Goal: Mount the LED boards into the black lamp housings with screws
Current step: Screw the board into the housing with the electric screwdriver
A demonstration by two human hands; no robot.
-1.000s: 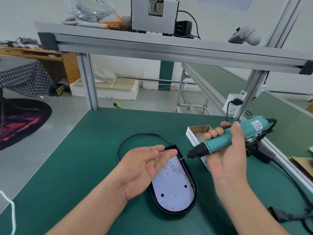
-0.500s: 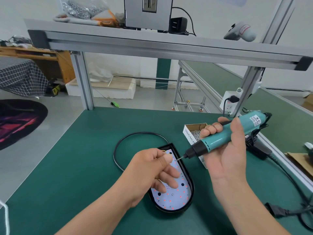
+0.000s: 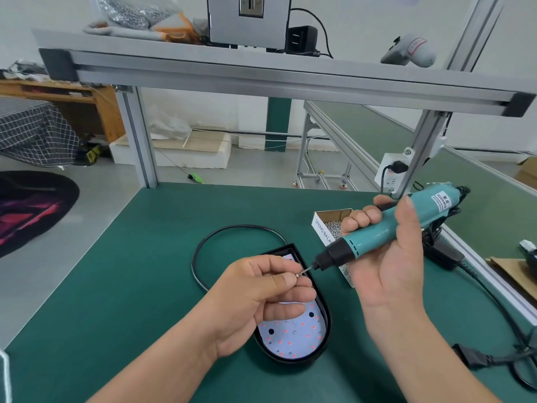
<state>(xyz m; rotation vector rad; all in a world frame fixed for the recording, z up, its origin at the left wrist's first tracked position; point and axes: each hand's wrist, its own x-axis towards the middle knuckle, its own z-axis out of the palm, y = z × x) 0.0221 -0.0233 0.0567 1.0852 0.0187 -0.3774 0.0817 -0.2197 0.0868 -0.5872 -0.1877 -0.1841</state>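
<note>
My left hand [image 3: 255, 301] pinches 1 screw [image 3: 298, 274] onto the bit [image 3: 306, 270] while my right hand [image 3: 389, 271] grips the screwdriver [image 3: 370, 242], loading it.

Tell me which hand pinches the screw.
The left hand: its thumb and forefinger pinch the screw at the tip of the teal screwdriver, which the right hand grips.

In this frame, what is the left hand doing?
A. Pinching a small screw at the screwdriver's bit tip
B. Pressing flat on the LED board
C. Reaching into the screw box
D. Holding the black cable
A: the left hand pinches a small screw between thumb and forefinger at the bit tip of the teal electric screwdriver, which the right hand grips, above the LED board.
</note>
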